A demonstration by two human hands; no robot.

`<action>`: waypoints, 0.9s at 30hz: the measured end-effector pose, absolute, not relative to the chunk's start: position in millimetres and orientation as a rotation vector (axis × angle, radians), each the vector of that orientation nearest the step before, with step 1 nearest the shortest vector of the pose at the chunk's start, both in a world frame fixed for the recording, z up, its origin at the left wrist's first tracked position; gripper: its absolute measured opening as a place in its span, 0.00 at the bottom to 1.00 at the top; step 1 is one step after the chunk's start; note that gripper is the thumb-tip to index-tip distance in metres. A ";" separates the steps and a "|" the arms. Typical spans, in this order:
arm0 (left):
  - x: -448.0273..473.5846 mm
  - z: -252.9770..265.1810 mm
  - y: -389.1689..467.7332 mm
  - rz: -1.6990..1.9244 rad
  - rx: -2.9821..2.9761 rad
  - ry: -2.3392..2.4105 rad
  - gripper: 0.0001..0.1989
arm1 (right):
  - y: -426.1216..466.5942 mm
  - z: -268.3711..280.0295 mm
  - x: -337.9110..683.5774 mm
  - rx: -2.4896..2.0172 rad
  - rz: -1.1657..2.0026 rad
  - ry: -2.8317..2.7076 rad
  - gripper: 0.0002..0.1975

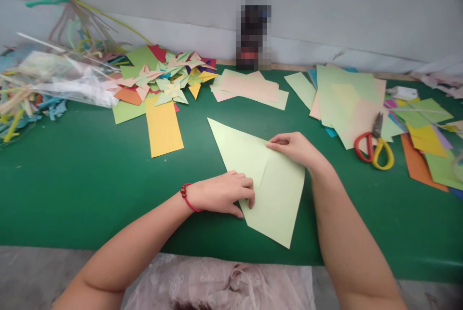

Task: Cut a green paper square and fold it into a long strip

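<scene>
A pale green sheet of paper (278,199) lies at a slant on the green tabletop, its left part folded over so that a flap edge runs down its middle. My left hand (226,192), with a red beaded bracelet at the wrist, grips the sheet's lower left edge, fingers curled on top and thumb by the edge. At the upper right edge, my right hand (292,146) pinches the paper between thumb and fingers. The right hand's other fingers are bent and partly hidden.
Folded paper pieces (173,78) and a yellow sheet (164,127) lie at the back left, beside plastic-wrapped coloured strips (54,78). Pink sheets (249,86) sit behind my paper. To the right are scissors (376,143) and stacked coloured paper (347,102). A pixelated dark object (253,35) stands by the wall.
</scene>
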State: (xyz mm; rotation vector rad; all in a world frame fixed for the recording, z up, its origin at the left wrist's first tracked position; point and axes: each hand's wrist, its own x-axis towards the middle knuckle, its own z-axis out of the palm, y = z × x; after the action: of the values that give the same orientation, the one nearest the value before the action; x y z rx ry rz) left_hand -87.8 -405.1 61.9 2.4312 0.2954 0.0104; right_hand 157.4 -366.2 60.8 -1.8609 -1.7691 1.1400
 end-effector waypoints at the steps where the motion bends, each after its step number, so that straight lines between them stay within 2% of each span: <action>1: -88.6 62.9 -403.6 0.013 2.387 0.294 0.08 | -366.3 61.2 157.7 -1.856 1.152 -1.759 0.15; 3: -89.7 64.0 -400.6 0.037 2.296 0.315 0.05 | -366.6 62.2 158.5 -1.851 1.176 -1.737 0.15; 9: -91.7 68.2 -395.5 0.207 2.078 0.569 0.09 | -367.4 63.8 162.8 -1.852 1.209 -1.644 0.16; 17: -106.9 64.3 -376.2 0.992 1.670 1.332 0.10 | -367.3 64.6 166.7 -1.855 1.143 -1.450 0.16; 22: -112.9 55.5 -365.9 1.051 1.546 1.436 0.10 | -368.4 66.9 164.6 -1.813 1.145 -1.458 0.17; 27: -106.6 55.7 -367.1 0.966 1.278 1.262 0.14 | -369.7 67.3 162.5 -1.794 1.151 -1.503 0.19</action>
State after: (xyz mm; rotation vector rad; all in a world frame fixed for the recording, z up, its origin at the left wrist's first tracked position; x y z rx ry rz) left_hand -106.6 -367.1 55.7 1.2777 1.2620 0.9660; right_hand 162.5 -369.7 67.3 -1.7944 -1.5028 1.1509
